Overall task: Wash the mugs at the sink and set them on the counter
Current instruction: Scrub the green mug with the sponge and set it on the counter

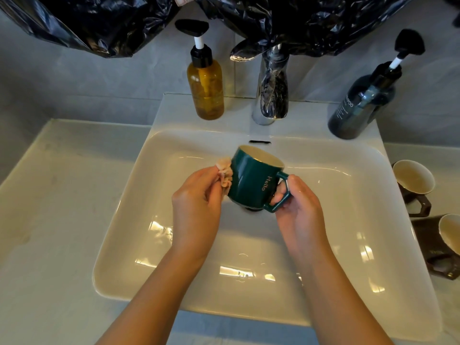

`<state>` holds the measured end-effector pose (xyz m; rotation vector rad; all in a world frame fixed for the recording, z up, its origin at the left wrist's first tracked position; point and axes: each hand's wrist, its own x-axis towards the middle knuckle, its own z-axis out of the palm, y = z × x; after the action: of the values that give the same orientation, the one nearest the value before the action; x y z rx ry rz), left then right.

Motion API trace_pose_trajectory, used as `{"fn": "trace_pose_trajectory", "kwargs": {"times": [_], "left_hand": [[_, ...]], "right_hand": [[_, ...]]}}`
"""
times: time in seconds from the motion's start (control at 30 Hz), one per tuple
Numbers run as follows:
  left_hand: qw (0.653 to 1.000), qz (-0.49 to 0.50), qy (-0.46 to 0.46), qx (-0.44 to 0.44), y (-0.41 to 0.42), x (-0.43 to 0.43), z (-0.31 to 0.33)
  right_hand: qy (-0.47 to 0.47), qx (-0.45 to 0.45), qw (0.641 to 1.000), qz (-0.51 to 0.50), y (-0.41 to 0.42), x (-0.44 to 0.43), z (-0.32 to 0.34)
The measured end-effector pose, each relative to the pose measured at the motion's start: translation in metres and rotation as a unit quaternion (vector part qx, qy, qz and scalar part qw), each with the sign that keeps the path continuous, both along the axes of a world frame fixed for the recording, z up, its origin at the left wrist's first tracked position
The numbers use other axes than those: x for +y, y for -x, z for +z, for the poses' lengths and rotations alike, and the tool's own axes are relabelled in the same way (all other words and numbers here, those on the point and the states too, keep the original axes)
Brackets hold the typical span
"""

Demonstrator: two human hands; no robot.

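Note:
A dark green mug (pixel 251 180) with "Hello" on its side hangs over the middle of the white sink (pixel 159 155), tilted with its mouth away from me. My right hand (pixel 296 202) grips its angular handle. My left hand (pixel 196 202) pinches a small beige cloth (pixel 225 174) against the mug's left side. Two brown mugs lie on the counter to the right of the basin: one (pixel 414 186) further back, the other (pixel 445 245) nearer and cut by the frame edge.
A chrome faucet (pixel 272 90) stands behind the basin. An amber pump bottle (pixel 206 88) sits to its left and a dark blue pump bottle (pixel 361 108) to its right. Black plastic sheeting (pixel 99 21) hangs above. White counter (pixel 49 220) extends left.

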<state>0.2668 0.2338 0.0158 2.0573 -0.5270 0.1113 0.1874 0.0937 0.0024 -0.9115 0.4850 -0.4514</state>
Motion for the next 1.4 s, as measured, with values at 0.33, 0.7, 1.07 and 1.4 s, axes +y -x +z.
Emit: {"fn": "trace_pose_trajectory", "kwargs": {"times": [0.33,0.7,1.07,1.4], "left_hand": [[0.998,0.007,0.04,0.045,-0.006,-0.005,0.018],[0.994,0.002,0.054,0.098,-0.004,-0.007,0.006],[0.983,0.02,0.071,0.166,0.007,-0.009,-0.002],[0.98,0.006,0.06,0.187,-0.007,-0.006,0.013]], "right_hand": [[0.128,0.032,0.99,0.056,-0.002,0.006,-0.005],[0.131,0.097,0.986,-0.042,-0.003,0.008,0.002],[0.185,0.155,0.964,-0.112,-0.002,0.006,0.005],[0.235,0.171,0.954,-0.071,-0.001,0.008,0.008]]}}
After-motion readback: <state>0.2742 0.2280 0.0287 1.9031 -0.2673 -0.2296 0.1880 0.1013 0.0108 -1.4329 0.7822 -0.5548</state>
